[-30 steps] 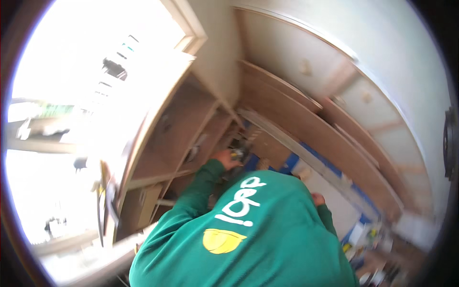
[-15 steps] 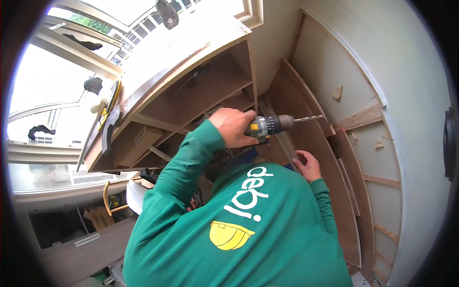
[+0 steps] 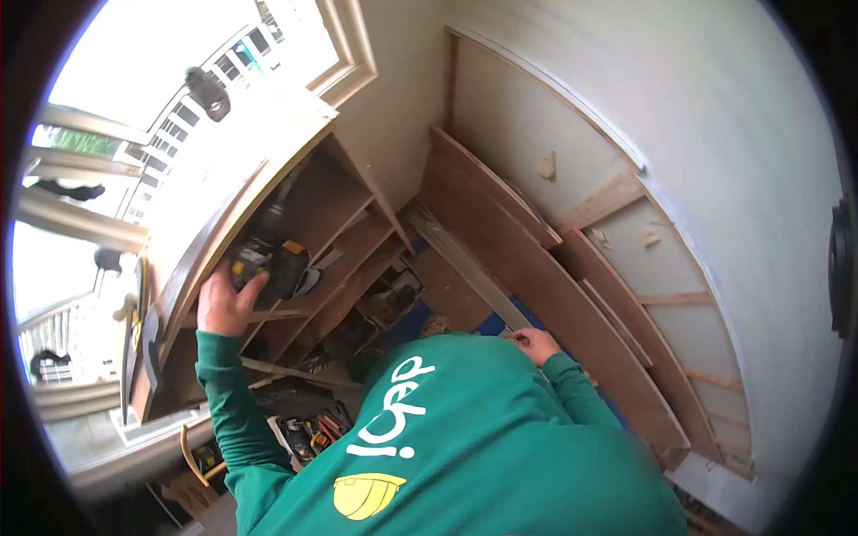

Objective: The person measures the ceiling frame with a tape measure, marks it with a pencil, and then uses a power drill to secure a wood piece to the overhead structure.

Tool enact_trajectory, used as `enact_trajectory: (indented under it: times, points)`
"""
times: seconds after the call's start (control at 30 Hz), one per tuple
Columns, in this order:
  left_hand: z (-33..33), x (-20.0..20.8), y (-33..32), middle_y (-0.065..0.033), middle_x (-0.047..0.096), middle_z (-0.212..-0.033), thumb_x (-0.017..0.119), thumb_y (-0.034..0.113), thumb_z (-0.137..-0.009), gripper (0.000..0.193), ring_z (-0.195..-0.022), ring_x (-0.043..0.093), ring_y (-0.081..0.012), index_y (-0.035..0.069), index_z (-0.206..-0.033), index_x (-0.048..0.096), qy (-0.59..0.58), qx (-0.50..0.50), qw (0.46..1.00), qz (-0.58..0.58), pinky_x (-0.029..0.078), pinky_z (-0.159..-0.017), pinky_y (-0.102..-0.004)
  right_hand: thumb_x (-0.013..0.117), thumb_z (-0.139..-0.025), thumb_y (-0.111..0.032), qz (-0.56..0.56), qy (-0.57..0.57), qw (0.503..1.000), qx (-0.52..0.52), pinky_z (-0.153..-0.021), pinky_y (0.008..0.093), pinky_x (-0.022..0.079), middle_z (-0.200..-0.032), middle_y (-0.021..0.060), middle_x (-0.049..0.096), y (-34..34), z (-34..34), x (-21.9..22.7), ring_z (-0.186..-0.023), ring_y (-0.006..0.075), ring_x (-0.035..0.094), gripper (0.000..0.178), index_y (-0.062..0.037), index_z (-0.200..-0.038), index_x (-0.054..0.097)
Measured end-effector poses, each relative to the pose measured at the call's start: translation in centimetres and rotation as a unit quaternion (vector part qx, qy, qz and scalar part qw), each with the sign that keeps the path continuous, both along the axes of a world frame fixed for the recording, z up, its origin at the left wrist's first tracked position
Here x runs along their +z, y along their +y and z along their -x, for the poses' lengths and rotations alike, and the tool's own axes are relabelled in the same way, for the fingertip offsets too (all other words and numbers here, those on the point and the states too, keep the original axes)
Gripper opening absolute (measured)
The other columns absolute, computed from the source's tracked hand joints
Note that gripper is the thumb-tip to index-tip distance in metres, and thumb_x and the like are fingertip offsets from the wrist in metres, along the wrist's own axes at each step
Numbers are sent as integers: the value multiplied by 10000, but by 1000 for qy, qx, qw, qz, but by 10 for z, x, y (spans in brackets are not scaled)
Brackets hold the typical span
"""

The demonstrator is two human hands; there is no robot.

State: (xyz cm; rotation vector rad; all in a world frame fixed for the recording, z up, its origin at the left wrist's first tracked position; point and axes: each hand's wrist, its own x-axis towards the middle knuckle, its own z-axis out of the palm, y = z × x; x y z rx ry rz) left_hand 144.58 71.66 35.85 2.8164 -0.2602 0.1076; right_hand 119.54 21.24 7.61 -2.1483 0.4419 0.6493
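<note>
My left hand (image 3: 225, 302) is closed around a cordless drill (image 3: 256, 254) in black and yellow, inside the upper compartment of the open wooden shelf unit (image 3: 308, 192). Motion smears the drill's front end a little. On the other side, my right hand (image 3: 536, 345) has its fingers round the near end of a long, narrow wooden strip (image 3: 474, 268). The strip slants away toward the far corner. My green-sleeved arms and torso cover much of the foreground.
Large brown boards (image 3: 545, 281) lean along the right wall. A handsaw (image 3: 134, 330) rests at the unit's left edge. Hand tools (image 3: 317, 433) lie in a heap beside my left side. Open windows (image 3: 80, 259) stand at the left.
My left hand has carried the drill leftward from in front of my chest into the shelf compartment. The view has shifted, and my right hand stays at the strip's near end.
</note>
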Motion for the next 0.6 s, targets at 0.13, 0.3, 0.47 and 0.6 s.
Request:
enact_trajectory:
  times: [0.13, 0.3, 0.47, 0.6]
  points:
    - [-4, -7, -16, -296, 637, -1128, 756, 402, -829, 629, -1082, 590, -455, -70, -1214, 597, -19, 53, 998, 24, 461, -945, -460, 755, -843, -333, -26, -8, 997, -78, -829, 354, 539, -1062, 119, 717, 6, -13, 12, -916, 213, 684, 441, -49, -1171, 675]
    - [-16, -19, -27, -288, 638, -1164, 753, 408, -837, 633, -1106, 590, -450, -62, -1232, 602, -54, 79, 994, 60, 455, -957, -451, 747, -866, -276, -46, -125, 977, -164, -813, 336, 542, -1041, 109, 716, -10, -36, 24, -906, 174, 678, 391, -43, -1172, 672]
    - [-25, -64, 6, -215, 667, -1186, 813, 339, -813, 594, -1089, 633, -348, -61, -1210, 627, -197, 120, 967, 106, 464, -967, -409, 739, -886, -202, -13, -144, 971, -189, -801, 300, 537, -1012, 75, 716, -23, -64, 43, -887, 141, 665, 326, -28, -1154, 675]
    - [-24, -85, -11, -124, 666, -1187, 862, 183, -778, 542, -1074, 620, -222, -50, -1208, 628, -252, 164, 898, 322, 470, -970, -352, 738, -873, -276, 24, -102, 982, -160, -820, 348, 541, -1012, 131, 721, -35, -19, -25, -917, 227, 686, 366, -22, -1131, 680]
